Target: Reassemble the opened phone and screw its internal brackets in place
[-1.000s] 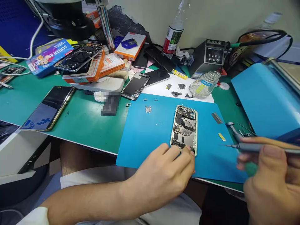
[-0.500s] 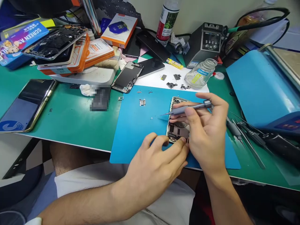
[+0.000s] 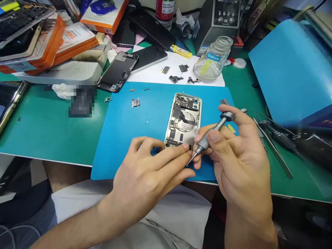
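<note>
The opened phone (image 3: 184, 121) lies at the centre of the frame on the blue mat (image 3: 124, 138). Its lower edge is pressed by the fingertips of the left hand (image 3: 147, 173), which grasps nothing. A screwdriver (image 3: 211, 133) is pinched firmly in the right hand (image 3: 238, 162), with the tip lowered at the phone's bottom edge. A screw seems to be worked there; a steady, upright tip is called for. Around lies a cluttered green bench (image 3: 46, 128).

One opened phone (image 3: 184, 119), one screwdriver (image 3: 211, 133), one glass jar (image 3: 212, 59), two blue mats (image 3: 145, 138).
</note>
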The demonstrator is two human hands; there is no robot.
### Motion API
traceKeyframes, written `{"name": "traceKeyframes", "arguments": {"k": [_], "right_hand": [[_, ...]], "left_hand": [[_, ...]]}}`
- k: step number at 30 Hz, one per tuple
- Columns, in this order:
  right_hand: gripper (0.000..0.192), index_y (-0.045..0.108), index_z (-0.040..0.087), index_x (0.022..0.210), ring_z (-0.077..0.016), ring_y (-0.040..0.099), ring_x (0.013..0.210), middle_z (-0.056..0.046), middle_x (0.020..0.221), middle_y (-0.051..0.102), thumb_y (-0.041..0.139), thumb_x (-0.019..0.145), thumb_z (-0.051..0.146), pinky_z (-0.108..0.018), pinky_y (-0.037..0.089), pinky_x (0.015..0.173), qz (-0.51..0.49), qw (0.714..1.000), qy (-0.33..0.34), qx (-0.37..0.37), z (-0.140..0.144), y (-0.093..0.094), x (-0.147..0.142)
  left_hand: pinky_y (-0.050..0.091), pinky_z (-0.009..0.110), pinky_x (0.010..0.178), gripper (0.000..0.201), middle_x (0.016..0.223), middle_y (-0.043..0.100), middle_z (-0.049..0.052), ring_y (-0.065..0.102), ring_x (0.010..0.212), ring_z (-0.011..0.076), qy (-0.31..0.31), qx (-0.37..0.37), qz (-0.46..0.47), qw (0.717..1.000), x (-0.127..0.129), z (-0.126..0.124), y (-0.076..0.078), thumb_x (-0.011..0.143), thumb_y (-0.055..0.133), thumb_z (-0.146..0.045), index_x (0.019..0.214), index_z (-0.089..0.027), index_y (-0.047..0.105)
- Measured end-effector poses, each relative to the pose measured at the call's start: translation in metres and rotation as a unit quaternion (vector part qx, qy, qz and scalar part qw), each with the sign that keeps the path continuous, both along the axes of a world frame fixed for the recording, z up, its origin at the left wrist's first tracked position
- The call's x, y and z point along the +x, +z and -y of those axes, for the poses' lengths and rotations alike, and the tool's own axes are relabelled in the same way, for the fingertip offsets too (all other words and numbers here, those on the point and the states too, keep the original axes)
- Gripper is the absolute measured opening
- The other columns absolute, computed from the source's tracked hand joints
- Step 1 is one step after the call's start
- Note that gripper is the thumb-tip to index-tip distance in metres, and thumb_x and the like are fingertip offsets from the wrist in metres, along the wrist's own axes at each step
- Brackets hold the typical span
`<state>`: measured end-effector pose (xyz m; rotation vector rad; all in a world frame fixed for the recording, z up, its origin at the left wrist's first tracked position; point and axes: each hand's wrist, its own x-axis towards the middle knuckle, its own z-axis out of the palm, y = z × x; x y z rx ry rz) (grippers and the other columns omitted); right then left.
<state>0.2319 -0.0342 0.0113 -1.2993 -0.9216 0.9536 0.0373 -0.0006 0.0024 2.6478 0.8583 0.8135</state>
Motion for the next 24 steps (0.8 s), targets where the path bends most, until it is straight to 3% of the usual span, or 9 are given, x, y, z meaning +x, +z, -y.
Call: {"name": "traceKeyframes", "arguments": {"k": [6,18,24], "right_hand": [[0.05,0.051,0.038,0.144,-0.0185,0.071,0.063,0.002,0.092,0.071,0.076,0.1,0.044,-0.031,0.061,0.046,-0.023,0.999,0.03,-0.015,-0.0027,-0.0021,0.0015],[0.052,0.055,0.038,0.145,-0.0231,0.075,0.073,-0.001,0.093,0.071,0.078,0.099,0.044,-0.032,0.061,0.047,-0.009,1.0,0.007,-0.011,-0.0004,-0.0038,0.0031],[0.05,0.057,0.038,0.144,-0.0183,0.07,0.067,-0.001,0.092,0.071,0.079,0.099,0.04,-0.028,0.061,0.048,-0.036,0.999,0.016,-0.008,-0.0013,-0.0039,0.0007]], "left_hand": [[0.044,0.042,0.092,0.016,0.137,0.081,-0.014,0.06,0.104,0.0214,0.017,0.002,0.004,1.0,0.0041,0.0038,-0.0008,0.112,0.067,-0.023,0.122,-0.027,0.079],[0.046,0.04,0.089,0.021,0.138,0.079,-0.017,0.061,0.101,0.0197,0.034,0.016,0.001,0.999,0.0034,0.0058,-0.0026,0.109,0.07,-0.019,0.126,-0.029,0.08],[0.047,0.039,0.087,0.019,0.134,0.082,-0.016,0.062,0.098,0.0197,0.04,0.041,0.013,0.998,0.0062,0.005,-0.0051,0.111,0.069,-0.022,0.124,-0.027,0.081]]}}
